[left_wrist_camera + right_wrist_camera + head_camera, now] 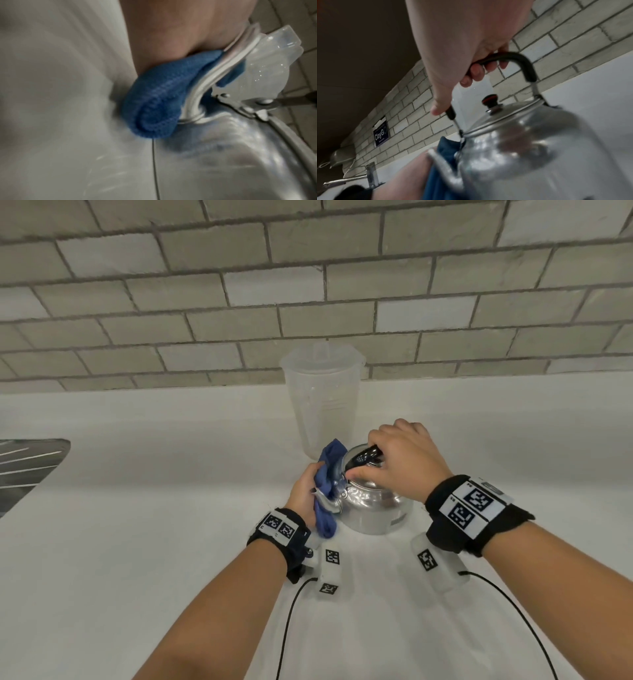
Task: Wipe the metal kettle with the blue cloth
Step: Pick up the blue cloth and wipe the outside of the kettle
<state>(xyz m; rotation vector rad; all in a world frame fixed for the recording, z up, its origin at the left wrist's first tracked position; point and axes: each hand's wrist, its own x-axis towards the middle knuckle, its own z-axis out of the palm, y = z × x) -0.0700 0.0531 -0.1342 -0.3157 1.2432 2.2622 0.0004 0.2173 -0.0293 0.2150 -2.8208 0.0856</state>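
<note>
Nearest the camera, two bare forearms with black marker-tagged wristbands reach forward over a white surface, with thin black cables trailing back from the wrists. Just ahead of them stands the metal kettle, resting on the surface between the two hands. At its left side, the left hand curls round the blue cloth and presses it against the spout; the left wrist view shows the cloth bunched in a fold round the spout's base, its lower end hanging down to the surface. From above, the right hand grips the kettle's black arched handle, fingers wrapped under the bar and the thumb laid along the handle's near leg. The lid, with its dark knob, sits in place below that hand. Behind the kettle and just beside it, a translucent plastic pitcher stands upright. At the far left edge a ribbed metal draining board shows, and a wall of pale brick-shaped tiles rises at the back.
</note>
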